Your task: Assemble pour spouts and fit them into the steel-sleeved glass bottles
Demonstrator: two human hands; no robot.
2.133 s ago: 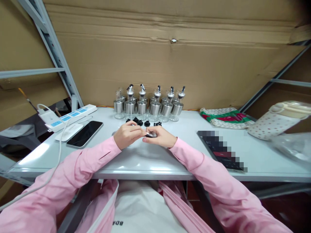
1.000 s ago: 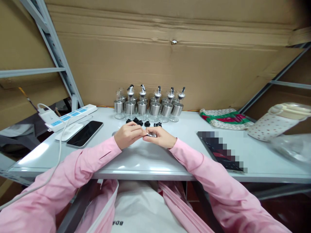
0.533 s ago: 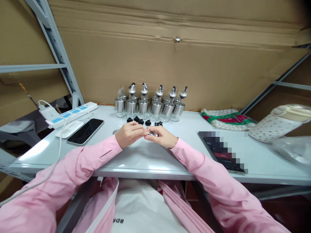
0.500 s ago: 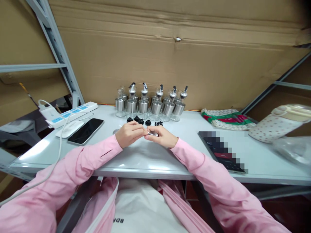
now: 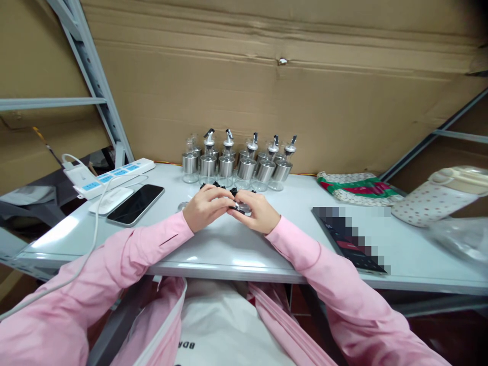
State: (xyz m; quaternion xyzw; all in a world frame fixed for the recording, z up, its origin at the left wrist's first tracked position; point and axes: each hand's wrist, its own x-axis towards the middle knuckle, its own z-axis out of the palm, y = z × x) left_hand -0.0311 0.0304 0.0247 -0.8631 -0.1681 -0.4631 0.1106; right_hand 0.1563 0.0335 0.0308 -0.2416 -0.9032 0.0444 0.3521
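Note:
My left hand [image 5: 206, 207] and my right hand [image 5: 261, 211] meet over the front middle of the table. Between their fingertips they pinch a small silver and black part [image 5: 238, 208], partly covered by the fingers. Just behind the hands lie several black stoppers [image 5: 234, 191], partly hidden. A round silver piece [image 5: 182, 206] rests beside my left hand. Farther back stand several glass bottles with steel sleeves [image 5: 208, 165]; those in the front row mostly carry silver pourers with black levers [image 5: 252, 142].
On the left of the table [image 5: 183, 267] are a phone [image 5: 136, 205], a white charger [image 5: 111, 200] and a power strip [image 5: 118, 178]. To the right lie a dark package [image 5: 345, 236], a patterned cloth [image 5: 358, 187], a dotted bottle [image 5: 423, 201] and clear plastic [image 5: 461, 234].
My fingers have shifted around the small part, and its black side now shows more. The hands cover more of the black stoppers. The view has moved slightly.

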